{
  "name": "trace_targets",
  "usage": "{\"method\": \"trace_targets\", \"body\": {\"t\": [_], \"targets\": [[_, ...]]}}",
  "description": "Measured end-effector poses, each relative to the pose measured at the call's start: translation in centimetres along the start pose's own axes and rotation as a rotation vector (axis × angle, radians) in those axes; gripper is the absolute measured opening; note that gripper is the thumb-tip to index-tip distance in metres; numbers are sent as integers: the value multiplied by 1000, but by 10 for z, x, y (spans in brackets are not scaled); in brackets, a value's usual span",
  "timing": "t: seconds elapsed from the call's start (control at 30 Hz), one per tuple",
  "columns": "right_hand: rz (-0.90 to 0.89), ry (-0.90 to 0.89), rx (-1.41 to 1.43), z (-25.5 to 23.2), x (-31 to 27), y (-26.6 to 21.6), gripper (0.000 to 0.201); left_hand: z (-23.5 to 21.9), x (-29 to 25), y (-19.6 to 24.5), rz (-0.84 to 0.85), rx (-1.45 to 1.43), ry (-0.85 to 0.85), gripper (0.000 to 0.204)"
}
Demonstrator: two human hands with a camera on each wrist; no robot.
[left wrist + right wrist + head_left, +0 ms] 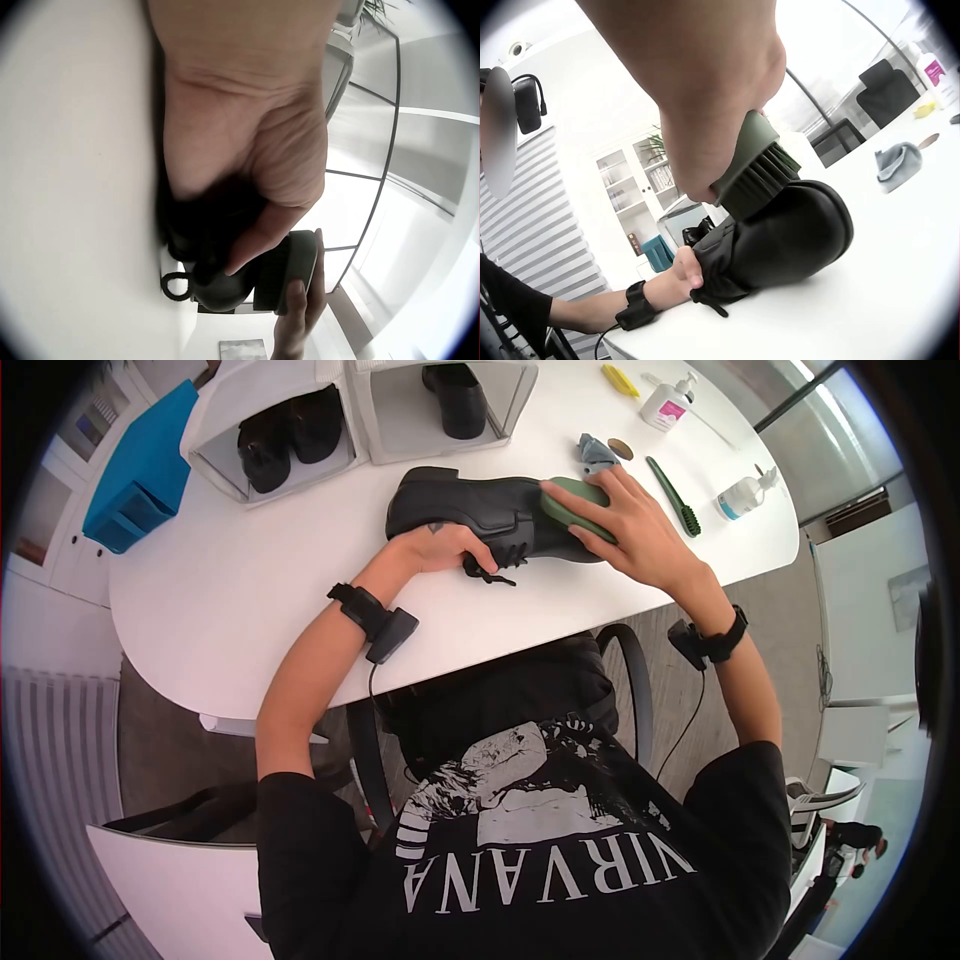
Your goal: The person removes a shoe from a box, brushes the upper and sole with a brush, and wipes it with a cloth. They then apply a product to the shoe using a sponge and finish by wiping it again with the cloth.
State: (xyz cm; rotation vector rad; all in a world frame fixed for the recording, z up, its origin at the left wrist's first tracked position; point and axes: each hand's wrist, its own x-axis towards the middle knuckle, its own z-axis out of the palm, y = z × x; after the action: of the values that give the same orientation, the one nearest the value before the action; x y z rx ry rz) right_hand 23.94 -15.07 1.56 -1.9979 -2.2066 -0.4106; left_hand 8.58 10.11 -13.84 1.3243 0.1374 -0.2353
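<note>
Nearest, at seven o'clock on a black shoe (pixel 465 508), left hand (pixel 445 547) clamped around it, thumb bent in by the laces (pixel 518 555), other fingers hidden; probably to stop any skidding. Shoe on its side on the smooth white table (pixel 230 630), sole toward twelve, toe toward three, likely for a steady, upturned flank. At that toe end, right hand (pixel 645 532) clamped on a green brush (pixel 754 155), gripped by its back, perhaps to leave the bristles (pixel 761 184) free against the shoe. Beyond, at two, crumpled grey cloth (pixel 597 452); at three, slim green brush (pixel 671 494), then clear pump bottle (pixel 738 500). Farther off: white pump bottle (pixel 665 408) at two, open-fronted boxes (pixel 265 385) with dark shoes (pixel 265 455) inside at ten and eleven, blue box (pixel 145 455) at nine. Farthest, past the table's rounded end, in the right wrist view: glass-fronted cabinet (pixel 645 186), slatted blind (pixel 547 225) and black office chair (pixel 889 94).
</note>
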Motion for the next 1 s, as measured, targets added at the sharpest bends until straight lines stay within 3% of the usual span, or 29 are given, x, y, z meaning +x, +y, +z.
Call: {"method": "trace_targets", "body": {"t": [0.1,0.2,0.27,0.37,0.5,0.6,0.77,0.9,1.0], "targets": [[-2,62,-56,4,-3,-4,59,-4,3,-1,-1,-68,-1,31],[-55,18,-44,19,32,-15,61,7,-7,14,-51,-101,-1,32],[-94,102,20,35,55,-20,59,14,-11,23,-71,-40,35,35],[-150,206,76,49,85,-28,58,13,-8,16,41,-104,-20,42],[-137,185,53,44,74,-26,59,2,-3,7,-23,-151,-57,49],[-59,98,18,25,28,-21,61,2,3,-1,30,-175,-36,49],[103,25,-73,8,-41,-26,64,9,-11,17,-64,-122,19,20],[73,98,-110,22,-40,-26,68,8,-11,12,-31,-90,23,18],[8,128,-41,40,5,-25,67,6,-7,10,-69,-79,25,18]]}}
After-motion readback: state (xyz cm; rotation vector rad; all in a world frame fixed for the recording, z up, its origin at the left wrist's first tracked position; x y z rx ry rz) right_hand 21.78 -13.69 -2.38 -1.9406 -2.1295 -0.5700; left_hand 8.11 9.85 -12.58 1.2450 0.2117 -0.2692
